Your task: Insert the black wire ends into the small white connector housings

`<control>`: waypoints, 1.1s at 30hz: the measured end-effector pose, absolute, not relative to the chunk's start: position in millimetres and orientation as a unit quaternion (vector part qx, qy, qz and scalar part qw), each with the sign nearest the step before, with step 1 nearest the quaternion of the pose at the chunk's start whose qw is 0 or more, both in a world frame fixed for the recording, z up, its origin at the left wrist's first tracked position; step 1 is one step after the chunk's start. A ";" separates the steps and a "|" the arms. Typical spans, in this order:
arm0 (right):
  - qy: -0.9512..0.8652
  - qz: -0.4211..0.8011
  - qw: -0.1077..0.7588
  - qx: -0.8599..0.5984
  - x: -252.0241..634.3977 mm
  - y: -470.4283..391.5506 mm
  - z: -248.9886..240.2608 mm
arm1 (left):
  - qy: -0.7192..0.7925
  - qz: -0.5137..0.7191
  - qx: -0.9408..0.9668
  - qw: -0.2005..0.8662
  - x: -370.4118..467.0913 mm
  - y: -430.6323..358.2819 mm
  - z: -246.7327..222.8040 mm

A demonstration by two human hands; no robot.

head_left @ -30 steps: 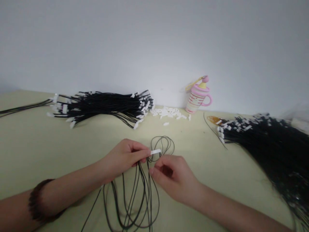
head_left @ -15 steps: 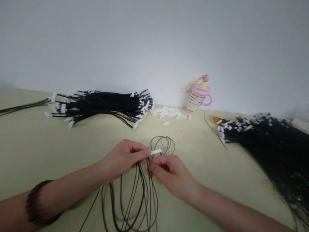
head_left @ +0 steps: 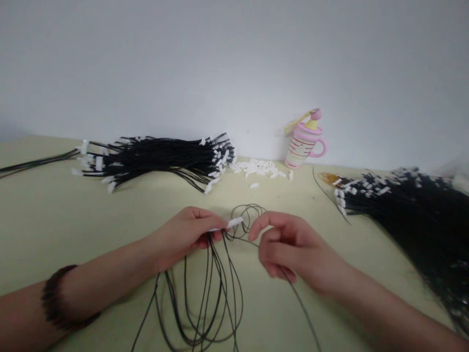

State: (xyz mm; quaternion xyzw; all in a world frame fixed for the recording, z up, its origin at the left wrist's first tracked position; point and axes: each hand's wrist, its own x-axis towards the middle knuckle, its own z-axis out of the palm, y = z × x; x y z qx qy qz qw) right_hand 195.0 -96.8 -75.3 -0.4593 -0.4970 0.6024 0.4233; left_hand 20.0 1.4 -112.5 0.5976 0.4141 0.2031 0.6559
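My left hand pinches a white connector piece together with a looped bundle of thin black cables that hangs down below it. To its right, my right hand is closed on one thin black wire, with the index finger reaching out to the left. That wire runs from the connector area through the hand and down toward the bottom edge. Thin wire loops curl just beyond the white piece.
A thick cable bundle with white ends lies at the back left. Beside it are scattered small white pieces. A pink striped cup stands by the wall. At the right lies a large black cable pile.
My right hand has moved right, away from my left hand, drawing a single wire out with it. My left hand keeps its hold on the white piece and cables.
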 end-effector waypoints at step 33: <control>-0.745 0.147 0.313 -0.570 200.5 -93.0 -127.8 | 0.429 0.243 0.536 0.686 20.9 2.0 -114.8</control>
